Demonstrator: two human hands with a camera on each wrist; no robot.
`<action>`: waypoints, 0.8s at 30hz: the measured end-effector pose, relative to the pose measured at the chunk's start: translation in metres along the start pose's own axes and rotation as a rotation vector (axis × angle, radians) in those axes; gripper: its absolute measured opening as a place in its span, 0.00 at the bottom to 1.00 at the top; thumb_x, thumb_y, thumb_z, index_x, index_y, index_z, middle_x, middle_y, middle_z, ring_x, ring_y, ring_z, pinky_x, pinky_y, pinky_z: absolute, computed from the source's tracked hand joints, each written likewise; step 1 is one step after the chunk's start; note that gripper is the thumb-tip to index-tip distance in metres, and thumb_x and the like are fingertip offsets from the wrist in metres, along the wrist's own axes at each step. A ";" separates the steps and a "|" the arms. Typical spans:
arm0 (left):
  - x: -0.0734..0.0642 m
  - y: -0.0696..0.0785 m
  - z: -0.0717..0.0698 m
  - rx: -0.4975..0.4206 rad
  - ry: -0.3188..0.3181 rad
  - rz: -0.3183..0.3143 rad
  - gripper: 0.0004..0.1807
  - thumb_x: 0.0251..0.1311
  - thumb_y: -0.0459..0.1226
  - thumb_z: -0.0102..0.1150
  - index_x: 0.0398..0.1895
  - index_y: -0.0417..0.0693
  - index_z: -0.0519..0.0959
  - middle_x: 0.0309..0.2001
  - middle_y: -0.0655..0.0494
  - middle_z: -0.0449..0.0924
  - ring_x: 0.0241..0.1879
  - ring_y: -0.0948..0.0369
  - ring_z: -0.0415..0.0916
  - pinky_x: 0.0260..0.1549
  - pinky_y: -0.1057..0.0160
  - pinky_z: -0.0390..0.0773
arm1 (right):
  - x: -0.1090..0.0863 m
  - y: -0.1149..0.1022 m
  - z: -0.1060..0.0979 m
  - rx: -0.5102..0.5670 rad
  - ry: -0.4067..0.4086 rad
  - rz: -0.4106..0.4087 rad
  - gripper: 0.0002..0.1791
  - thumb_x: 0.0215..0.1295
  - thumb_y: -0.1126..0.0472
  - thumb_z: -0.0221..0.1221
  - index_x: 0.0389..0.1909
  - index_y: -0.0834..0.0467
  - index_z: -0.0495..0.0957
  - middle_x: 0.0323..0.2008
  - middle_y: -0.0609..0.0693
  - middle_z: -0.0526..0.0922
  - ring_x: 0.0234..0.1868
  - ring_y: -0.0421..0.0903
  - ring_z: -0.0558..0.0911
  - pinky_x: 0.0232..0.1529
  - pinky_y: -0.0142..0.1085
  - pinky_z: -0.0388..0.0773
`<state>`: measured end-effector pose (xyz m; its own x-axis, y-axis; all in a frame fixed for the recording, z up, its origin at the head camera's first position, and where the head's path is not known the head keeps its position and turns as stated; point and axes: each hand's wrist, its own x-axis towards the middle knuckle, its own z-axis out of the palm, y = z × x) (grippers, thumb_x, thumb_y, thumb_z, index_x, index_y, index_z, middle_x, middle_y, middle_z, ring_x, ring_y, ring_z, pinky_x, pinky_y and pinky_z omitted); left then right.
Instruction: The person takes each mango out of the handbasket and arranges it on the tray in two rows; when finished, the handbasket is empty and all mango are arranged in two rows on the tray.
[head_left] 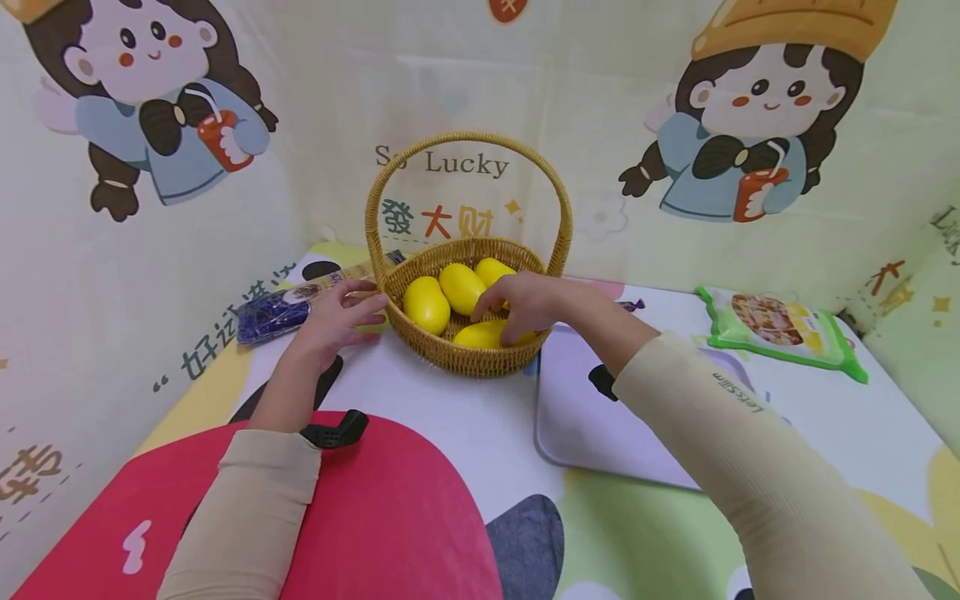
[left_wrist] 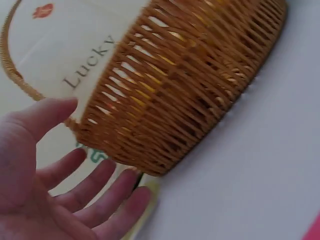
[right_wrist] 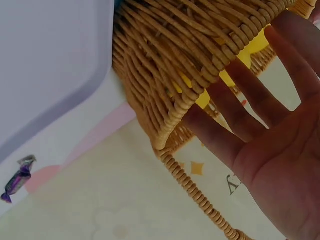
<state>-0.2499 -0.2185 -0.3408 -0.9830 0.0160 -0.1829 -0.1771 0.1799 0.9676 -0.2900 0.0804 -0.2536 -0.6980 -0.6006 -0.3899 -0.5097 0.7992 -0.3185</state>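
Note:
Several yellow mangoes (head_left: 426,306) lie in a wicker basket (head_left: 480,362) with a tall hooped handle. My right hand (head_left: 528,302) reaches over the basket's right rim, its fingers spread at the front mango (head_left: 480,335). In the right wrist view the fingers (right_wrist: 257,102) run fairly straight past the woven rim, their tips partly hidden behind it. At the basket's left side is my left hand (head_left: 339,321), thumb and fingers apart, fingertips close by the rim. The left wrist view shows that hand (left_wrist: 65,185) holding nothing beside the wicker wall (left_wrist: 175,90).
A pale purple tray (head_left: 600,433) lies right of the basket, partly under my right arm. Behind it is a purple-wrapped candy (right_wrist: 19,179). A green-edged food packet (head_left: 783,329) lies at far right; a clear package with dark purple contents (head_left: 273,317) lies at left.

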 end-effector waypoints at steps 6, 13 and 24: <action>0.008 -0.008 0.011 -0.133 0.075 0.043 0.39 0.74 0.46 0.60 0.83 0.57 0.54 0.79 0.44 0.59 0.74 0.47 0.65 0.72 0.46 0.71 | 0.003 -0.005 0.003 -0.025 -0.014 0.009 0.28 0.62 0.65 0.65 0.62 0.38 0.81 0.64 0.50 0.77 0.64 0.52 0.71 0.70 0.49 0.72; 0.016 -0.012 0.020 -0.227 0.037 0.076 0.37 0.78 0.42 0.52 0.84 0.54 0.51 0.80 0.43 0.57 0.74 0.46 0.64 0.74 0.47 0.69 | 0.006 -0.006 0.003 -0.038 -0.037 0.001 0.29 0.62 0.66 0.65 0.63 0.39 0.81 0.62 0.51 0.78 0.63 0.52 0.72 0.68 0.47 0.74; 0.014 -0.013 0.027 -0.280 0.136 0.018 0.34 0.77 0.47 0.54 0.82 0.67 0.57 0.80 0.54 0.60 0.74 0.53 0.66 0.76 0.53 0.67 | 0.013 -0.006 0.001 -0.034 -0.090 0.010 0.31 0.63 0.66 0.66 0.65 0.37 0.78 0.63 0.51 0.76 0.64 0.52 0.71 0.70 0.48 0.72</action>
<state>-0.2598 -0.1940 -0.3607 -0.9802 -0.1185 -0.1586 -0.1474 -0.0979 0.9842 -0.2959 0.0675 -0.2575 -0.6562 -0.5909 -0.4693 -0.5205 0.8047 -0.2855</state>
